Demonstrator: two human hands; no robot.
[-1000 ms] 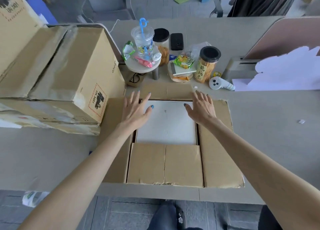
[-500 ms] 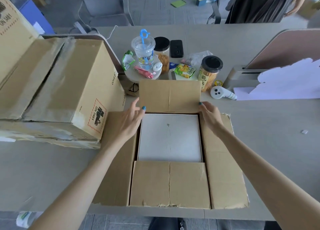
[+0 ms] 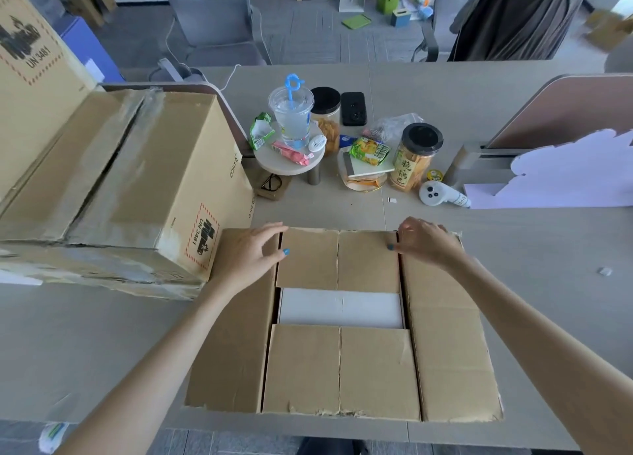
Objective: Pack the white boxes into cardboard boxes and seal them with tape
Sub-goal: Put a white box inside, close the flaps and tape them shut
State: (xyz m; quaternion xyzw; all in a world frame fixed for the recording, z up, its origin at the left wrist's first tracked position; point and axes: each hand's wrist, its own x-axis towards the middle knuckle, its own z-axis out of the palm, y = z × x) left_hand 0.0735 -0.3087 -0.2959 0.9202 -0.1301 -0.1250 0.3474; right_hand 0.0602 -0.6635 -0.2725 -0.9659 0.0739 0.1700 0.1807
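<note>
An open cardboard box [image 3: 445, 334] lies on the desk in front of me, its side flaps spread flat. A white box [image 3: 339, 305] inside shows only as a strip between the far flap [image 3: 337, 259], now folded down over it, and the near flap [image 3: 339, 369]. My left hand [image 3: 250, 254] rests at the far flap's left edge, fingers spread, thumb on the flap. My right hand [image 3: 423, 242] pinches the flap's right far corner.
A large taped cardboard box [image 3: 137, 187] stands to the left, touching the open box's left flap. Behind are a plastic cup [image 3: 291, 115], snack jars [image 3: 416, 156], a phone [image 3: 353, 108], a white controller [image 3: 442, 196] and a desk divider [image 3: 565, 112].
The far flap went from lying flat outward, to standing upright, to folded down over the white box. Both hands followed it toward me.
</note>
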